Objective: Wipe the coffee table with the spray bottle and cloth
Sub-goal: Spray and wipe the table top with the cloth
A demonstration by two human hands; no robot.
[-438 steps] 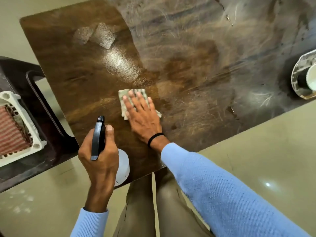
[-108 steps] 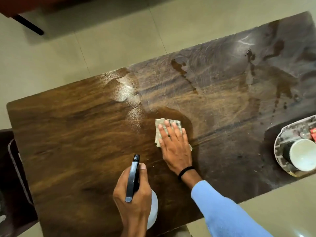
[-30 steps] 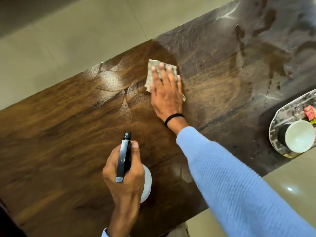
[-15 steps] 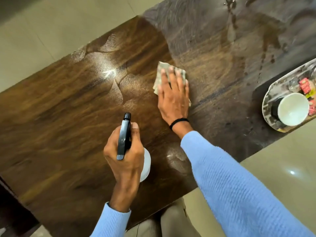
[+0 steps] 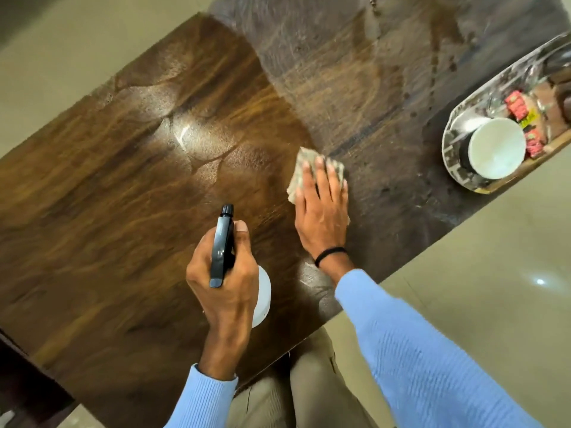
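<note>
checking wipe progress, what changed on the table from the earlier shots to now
The right hand slid the cloth back from the far edge toward the near side and rightward, onto the hazy part of the coffee table. Nothing was picked up or let go. The left hand still holds the spray bottle; the tray stayed put.

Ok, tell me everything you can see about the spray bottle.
The spray bottle has a black trigger head with its nozzle pointing away from the person, and a white, plastic-looking body mostly hidden under the left hand. That hand grips it above the coffee table. Whether its base touches the wood can't be told.
</note>
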